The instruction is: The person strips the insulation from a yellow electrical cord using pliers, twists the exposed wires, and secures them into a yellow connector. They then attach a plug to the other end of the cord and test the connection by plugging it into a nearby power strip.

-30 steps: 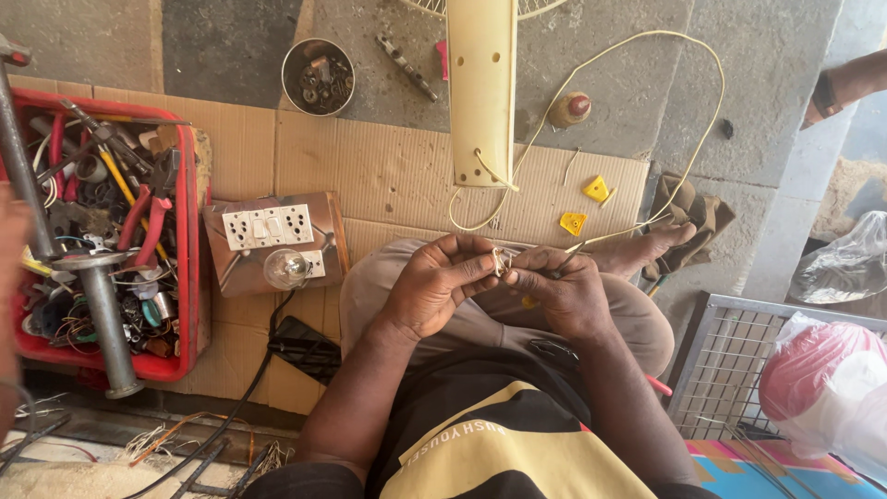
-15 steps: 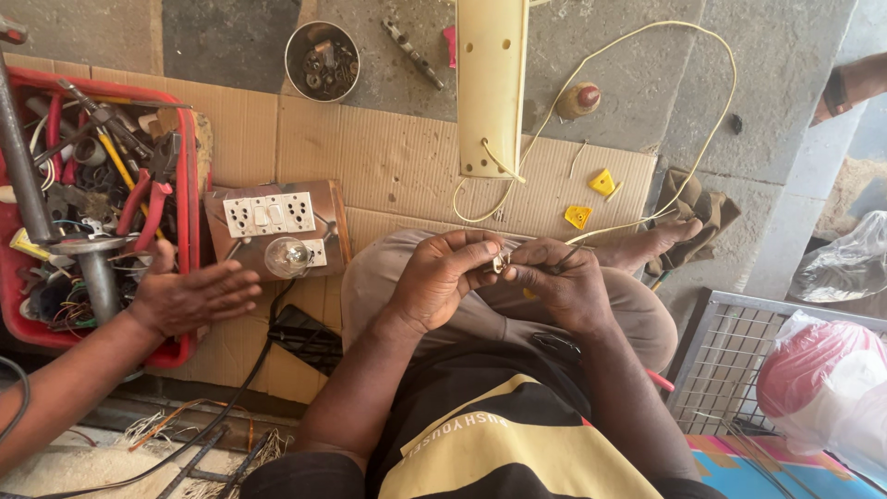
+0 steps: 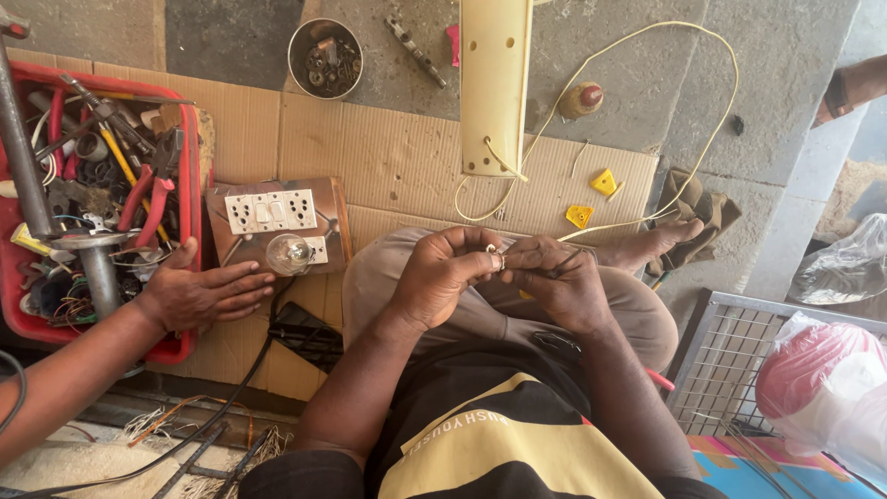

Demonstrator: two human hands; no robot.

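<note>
My left hand (image 3: 445, 275) and my right hand (image 3: 560, 282) meet above my lap, fingertips pinched together on the bare end of a thin cream wire (image 3: 710, 120). The wire loops away over the stone floor and back to a long cream fan blade (image 3: 494, 83) lying on the cardboard (image 3: 407, 157). Both hands are closed around the wire end, and a small metal piece shows between the fingertips. I sit cross-legged with a bare foot (image 3: 658, 242) at the right.
Another person's hand (image 3: 205, 294) rests on the cardboard beside a red tool crate (image 3: 189, 185). A wooden switchboard with a bulb (image 3: 277, 226), a metal tin of parts (image 3: 324, 57), yellow plastic pieces (image 3: 591, 199), a wire cage (image 3: 739, 360) and plastic bags (image 3: 822, 388) surround me.
Another person's arm came in from the left and its hand moved right, settling flat on the cardboard by the crate. My hands stay together on the wire end.
</note>
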